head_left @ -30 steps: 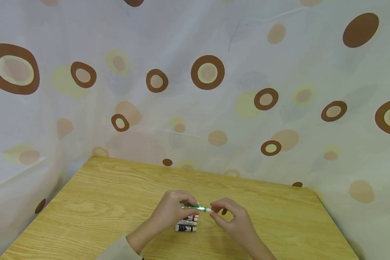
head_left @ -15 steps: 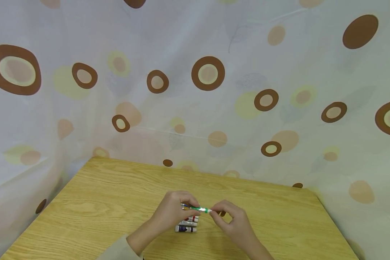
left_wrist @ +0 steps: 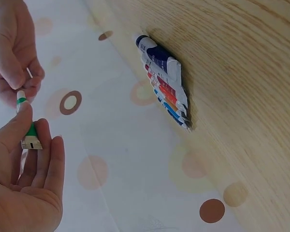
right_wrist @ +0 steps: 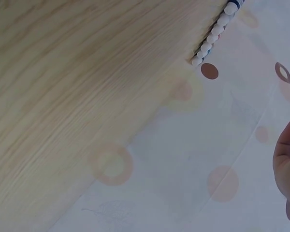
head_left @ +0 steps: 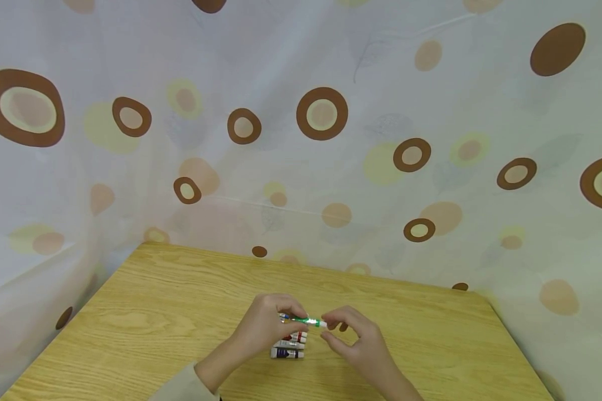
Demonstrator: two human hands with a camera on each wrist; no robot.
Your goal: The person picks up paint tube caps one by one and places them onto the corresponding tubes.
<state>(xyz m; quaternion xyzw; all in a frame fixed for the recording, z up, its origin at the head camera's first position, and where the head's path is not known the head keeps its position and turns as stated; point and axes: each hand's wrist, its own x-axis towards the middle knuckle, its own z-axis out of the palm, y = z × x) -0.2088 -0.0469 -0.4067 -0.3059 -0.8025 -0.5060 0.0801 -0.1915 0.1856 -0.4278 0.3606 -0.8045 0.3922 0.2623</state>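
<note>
My left hand (head_left: 267, 322) pinches a small green-banded paint tube (head_left: 311, 322) between thumb and fingers, its white cap (left_wrist: 21, 94) pointing right. Held above the table, the tube shows its flat crimped end (left_wrist: 32, 144) in the left wrist view. Around the cap end, my right hand (head_left: 360, 341) has thumb and forefinger spread a little, fingertips close to the cap. Below the left hand lies a row of paint tubes, with a dark blue tube (head_left: 287, 353) nearest me and red, orange and blue ones (left_wrist: 170, 94) beyond. The left hand partly hides this row.
The wooden table (head_left: 180, 289) runs back to a pale spotted curtain (head_left: 281, 167) behind and at both sides. In the right wrist view, the row's white caps (right_wrist: 215, 31) line up side by side.
My right thumb and forefinger have parted from their pinch on the cap, the thumb dropping slightly. My left hand holds the tube in the same place.
</note>
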